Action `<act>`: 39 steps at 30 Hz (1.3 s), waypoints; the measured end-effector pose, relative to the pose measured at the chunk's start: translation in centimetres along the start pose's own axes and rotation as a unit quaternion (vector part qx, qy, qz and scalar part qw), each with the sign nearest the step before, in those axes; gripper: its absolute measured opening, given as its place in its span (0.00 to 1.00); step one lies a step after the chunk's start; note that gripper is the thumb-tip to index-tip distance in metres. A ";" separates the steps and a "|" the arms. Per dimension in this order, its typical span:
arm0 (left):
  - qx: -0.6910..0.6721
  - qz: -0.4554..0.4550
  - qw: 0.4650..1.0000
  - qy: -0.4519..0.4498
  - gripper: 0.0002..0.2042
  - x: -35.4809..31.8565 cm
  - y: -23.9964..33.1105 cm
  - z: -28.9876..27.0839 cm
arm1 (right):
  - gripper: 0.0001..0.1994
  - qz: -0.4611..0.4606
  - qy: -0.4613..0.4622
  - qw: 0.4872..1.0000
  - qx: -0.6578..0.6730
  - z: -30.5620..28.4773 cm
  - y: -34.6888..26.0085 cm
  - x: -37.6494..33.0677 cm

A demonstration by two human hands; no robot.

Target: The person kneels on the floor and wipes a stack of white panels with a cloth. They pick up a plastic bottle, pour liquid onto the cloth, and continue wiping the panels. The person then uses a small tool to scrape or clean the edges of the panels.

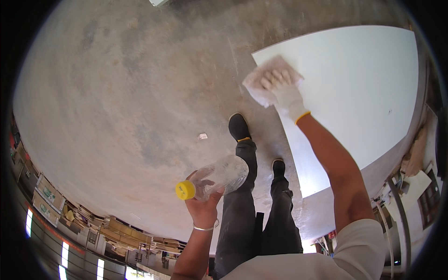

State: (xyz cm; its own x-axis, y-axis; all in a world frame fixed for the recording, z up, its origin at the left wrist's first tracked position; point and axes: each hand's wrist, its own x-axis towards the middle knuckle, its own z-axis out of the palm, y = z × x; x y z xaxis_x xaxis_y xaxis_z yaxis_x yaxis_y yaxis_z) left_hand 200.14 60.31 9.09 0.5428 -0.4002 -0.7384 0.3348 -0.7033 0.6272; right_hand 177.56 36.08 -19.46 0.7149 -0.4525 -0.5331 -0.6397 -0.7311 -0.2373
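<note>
In my bare left hand [204, 205] is a clear plastic bottle [226, 173] with a yellow cap [185, 190]. The bottle lies tilted in the grip, its cap end toward the left. My right hand [285, 93] wears a white knit glove with a yellow cuff. Under its spread fingers is a pale pinkish cloth [272, 77], pressed at the left edge of a large white panel [359, 93]. Part of the cloth hangs past that edge. The right hand is slightly blurred.
My feet in dark shoes [239, 126] stand on the concrete floor [116, 93], left of the panel. A small white scrap [202, 136] lies on the floor. Stacked boards [126, 233] and cardboard boxes [49, 198] line the lower left. More boards lean at the far right.
</note>
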 end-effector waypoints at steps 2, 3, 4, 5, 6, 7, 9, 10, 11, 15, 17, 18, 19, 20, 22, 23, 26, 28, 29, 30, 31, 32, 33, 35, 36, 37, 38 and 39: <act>0.022 -0.003 1.000 -0.001 0.33 0.6 0.1 -0.1 | 0.32 0.042 0.096 0.995 0.001 -1.9 4.9 3.9; 0.029 -0.001 1.000 -0.007 0.33 1.2 0.4 -0.3 | 0.32 0.094 0.192 0.975 0.054 -3.4 7.5 6.1; 0.036 0.025 0.999 -0.009 0.33 1.8 0.7 -0.3 | 0.33 0.144 0.245 0.958 0.032 -4.6 8.6 7.4; 0.039 0.045 0.998 -0.013 0.33 1.9 1.3 -0.5 | 0.33 0.203 0.289 0.934 0.058 -5.4 8.3 8.0; 0.036 0.069 0.997 -0.016 0.33 2.3 1.8 -0.5 | 0.34 0.213 0.266 0.940 0.025 -6.0 7.9 8.2; 0.032 0.060 0.998 -0.008 0.33 2.9 2.3 -0.4 | 0.34 0.256 0.239 0.937 0.011 -6.2 6.5 8.2; 0.020 0.049 0.999 0.014 0.33 3.5 3.3 -0.3 | 0.35 0.314 0.170 0.934 0.007 -5.3 2.3 7.2; 0.016 0.054 0.998 0.013 0.34 3.6 3.8 -0.1 | 0.34 0.268 0.080 0.960 -0.003 -4.7 0.8 7.1; 0.012 0.062 0.998 0.010 0.34 3.9 4.3 0.1 | 0.33 0.127 0.057 0.986 0.095 -4.6 0.6 6.5; 0.043 0.154 0.987 -0.034 0.35 4.5 6.5 -0.6 | 0.32 0.142 0.027 0.985 -0.096 -6.2 3.2 7.0; 0.054 0.121 0.991 -0.013 0.36 4.8 7.7 -0.9 | 0.32 0.270 0.094 0.958 -0.023 -8.3 4.5 7.5; 0.056 0.106 0.993 -0.005 0.36 5.1 8.4 -1.0 | 0.32 0.355 0.101 0.929 -0.025 -9.4 4.9 7.5; 0.059 0.110 0.992 -0.008 0.36 5.9 9.1 -0.7 | 0.33 0.337 0.184 0.901 0.200 -9.7 3.7 7.6; 0.052 0.109 0.993 -0.003 0.35 6.4 9.7 -0.1 | 0.34 0.341 0.055 0.910 0.230 -9.8 2.6 7.6; 0.044 0.120 0.992 0.001 0.34 7.7 11.3 1.5 | 0.35 0.137 -0.062 0.973 0.177 -8.6 -1.6 7.4; 0.045 0.122 0.991 -0.008 0.34 8.5 12.4 2.0 | 0.35 0.120 -0.014 0.966 0.230 -7.3 -2.2 7.4; 0.067 0.155 0.985 -0.023 0.31 10.4 15.9 3.0 | 0.34 0.130 0.017 0.980 0.149 -4.0 0.4 7.4; 0.095 0.182 0.978 -0.038 0.30 12.6 18.5 3.3 | 0.33 0.205 -0.045 0.973 0.097 -4.1 7.1 8.0; 0.090 0.181 0.979 -0.031 0.30 14.0 19.5 3.8 | 0.32 0.291 -0.008 0.955 0.060 -4.5 11.3 8.0; 0.098 0.185 0.978 -0.026 0.30 15.5 20.7 4.5 | 0.32 0.359 0.101 0.928 0.024 -5.1 15.0 8.0; 0.121 0.182 0.976 -0.020 0.30 16.8 22.0 5.2 | 0.32 0.400 0.141 0.902 0.080 -5.8 18.9 7.3; 0.127 0.184 0.974 -0.042 0.30 18.0 23.2 6.2 | 0.31 0.428 0.225 0.868 0.111 -6.5 22.0 6.8; 0.136 0.185 0.972 -0.053 0.30 19.1 24.3 7.5 | 0.32 0.451 0.217 0.858 0.119 -6.9 23.4 7.4; 0.141 0.179 0.971 -0.076 0.31 20.4 26.4 10.3 | 0.33 0.498 0.214 0.835 0.098 -7.2 21.4 7.3; 0.135 0.179 0.970 -0.090 0.31 20.8 27.3 11.9 | 0.34 0.519 0.217 0.818 0.117 -6.9 17.9 7.7; 0.135 0.189 0.967 -0.105 0.31 21.3 28.5 13.4 | 0.33 0.475 0.267 0.819 0.180 -6.6 13.1 7.9; 0.137 0.193 0.964 -0.123 0.31 21.7 29.6 14.8 | 0.34 0.458 0.137 0.838 0.263 -6.4 7.6 8.1; 0.143 0.202 0.958 -0.142 0.31 21.7 30.3 16.2 | 0.36 0.377 -0.001 0.880 0.290 -6.2 2.8 7.5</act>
State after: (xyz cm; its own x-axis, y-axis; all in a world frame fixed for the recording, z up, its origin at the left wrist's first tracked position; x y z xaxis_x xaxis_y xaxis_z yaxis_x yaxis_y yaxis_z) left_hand 209.60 20.79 8.08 0.3379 -0.7889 -0.5133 -0.1054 -0.5736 0.8123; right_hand 182.84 27.43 -19.06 0.0251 -0.6959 -0.7177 -0.9687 0.1605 -0.1895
